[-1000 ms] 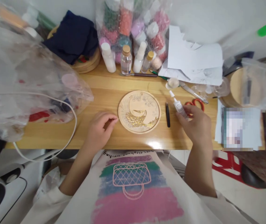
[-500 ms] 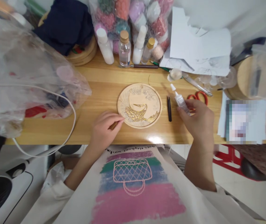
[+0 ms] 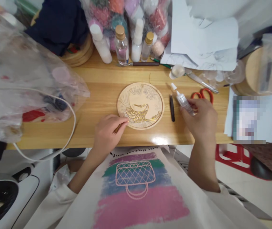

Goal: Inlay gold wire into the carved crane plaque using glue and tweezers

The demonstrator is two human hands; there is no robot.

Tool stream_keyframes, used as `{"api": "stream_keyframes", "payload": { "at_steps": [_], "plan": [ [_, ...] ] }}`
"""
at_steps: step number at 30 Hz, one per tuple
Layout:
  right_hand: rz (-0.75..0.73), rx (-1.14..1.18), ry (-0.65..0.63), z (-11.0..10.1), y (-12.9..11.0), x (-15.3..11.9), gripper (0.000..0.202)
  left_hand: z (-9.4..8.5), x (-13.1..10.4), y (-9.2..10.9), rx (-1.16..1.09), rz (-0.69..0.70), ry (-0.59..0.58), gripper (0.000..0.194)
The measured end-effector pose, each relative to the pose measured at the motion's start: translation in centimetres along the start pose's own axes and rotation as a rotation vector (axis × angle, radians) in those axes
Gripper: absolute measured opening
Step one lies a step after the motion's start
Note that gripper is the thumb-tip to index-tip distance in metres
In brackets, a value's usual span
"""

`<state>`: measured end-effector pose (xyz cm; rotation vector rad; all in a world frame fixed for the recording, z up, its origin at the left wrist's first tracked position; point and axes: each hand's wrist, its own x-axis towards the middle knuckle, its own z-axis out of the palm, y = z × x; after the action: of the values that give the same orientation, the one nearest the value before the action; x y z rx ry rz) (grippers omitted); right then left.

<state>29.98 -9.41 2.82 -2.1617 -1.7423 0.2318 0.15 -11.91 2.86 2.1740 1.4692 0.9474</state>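
Observation:
A round wooden plaque (image 3: 150,109) with a gold crane design lies flat on the wooden table (image 3: 97,79). At its lower left edge is my left hand (image 3: 109,128), thumb and forefinger pinched together; what they hold, if anything, is too small to make out. My right hand (image 3: 200,117) grips a small clear glue tube (image 3: 182,100) whose nozzle points up and left. The tube's white cap (image 3: 173,86) shows just beyond the nozzle. Black tweezers (image 3: 172,108) lie between the plaque and the tube. Red-handled scissors (image 3: 206,94) are partly hidden behind my right hand.
Several bottles (image 3: 122,46) stand behind the plaque, with a dark-handled tool (image 3: 145,64) in front. White papers (image 3: 205,41) and a silver knife (image 3: 201,81) lie at the back right. Plastic bags (image 3: 42,73) and a white cable (image 3: 75,117) occupy the left side.
The view has shifted slightly, moving most table objects a little up and left. Both hands keep nearly the same pose, and my right hand still has the tube.

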Motion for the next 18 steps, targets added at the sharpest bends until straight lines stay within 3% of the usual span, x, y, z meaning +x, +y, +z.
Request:
{"api": "stream_keyframes", "payload": {
  "at_steps": [4, 6, 8, 10, 18],
  "plan": [
    [-0.152, 0.072, 0.180, -0.3, -2.8, -1.6, 0.031, 0.0, 0.0, 0.1, -0.017, 0.043, 0.014, 0.012],
    [-0.283, 0.228, 0.074, -0.7, -5.2, -2.8, 0.015, 0.1, 0.2, 0.1, -0.028, 0.080, 0.019, 0.010],
    [-0.396, 0.389, -0.179, -0.7, -7.6, -4.0, 0.012, 0.2, 0.3, 0.3, -0.026, 0.112, 0.014, 0.009],
    [-0.448, 0.421, -0.289, -0.4, -9.2, -4.8, 0.012, 0.3, 0.6, 0.5, -0.015, 0.151, 0.003, 0.010],
    [-0.464, 0.373, -0.226, 0.7, -10.2, -5.0, 0.016, 0.5, 1.1, 1.2, 0.038, 0.283, -0.032, 0.018]
  ]
}}
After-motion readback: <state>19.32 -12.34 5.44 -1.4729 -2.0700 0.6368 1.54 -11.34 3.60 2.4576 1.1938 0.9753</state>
